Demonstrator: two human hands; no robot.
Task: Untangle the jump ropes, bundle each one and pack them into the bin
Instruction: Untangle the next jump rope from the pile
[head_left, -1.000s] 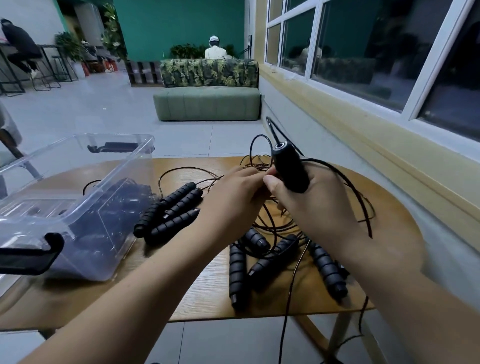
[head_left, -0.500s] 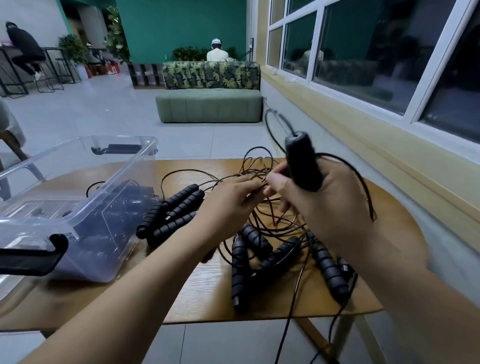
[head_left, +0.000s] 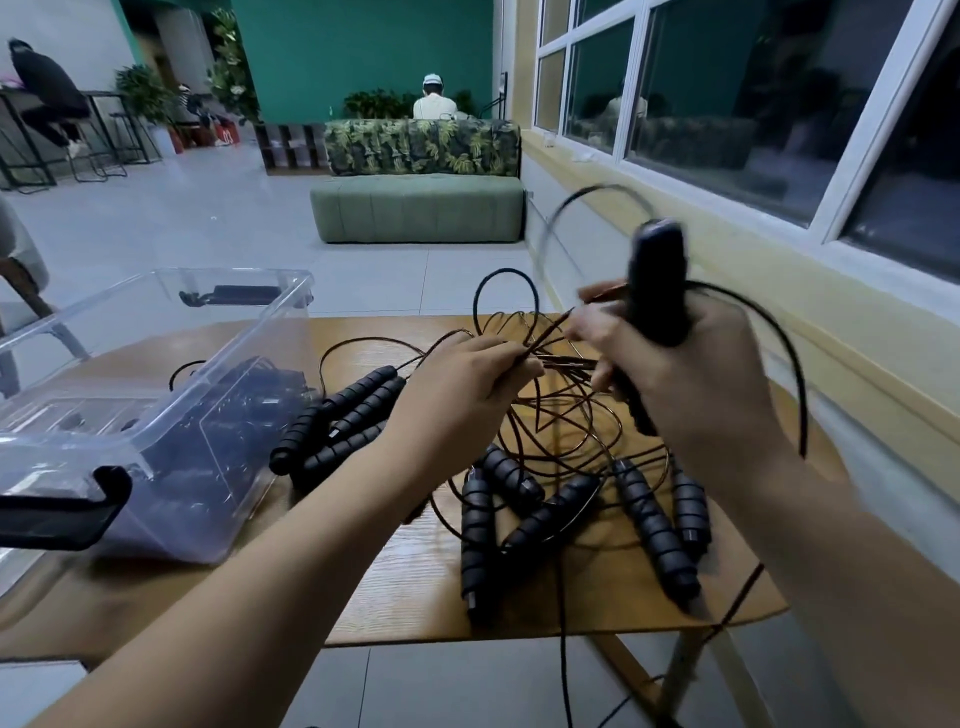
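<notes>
ok so the right hand (head_left: 696, 379) is wrapped round one upright handle (head_left: 655, 280), the left hand (head_left: 462, 389) pinches a few thin cords (head_left: 549, 326), the jump ropes (head_left: 563, 506) sit tangled on the surface (head_left: 363, 597) just below both hands, and I'd guess that cord's light, springy and snag-happy, so hold the chunky handle, not the cord.

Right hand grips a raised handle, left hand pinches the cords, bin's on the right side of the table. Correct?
No. The head view shows the bin on the left side of the table. The rest stands: the right hand grips a raised handle, the left hand pinches the cords.
</notes>
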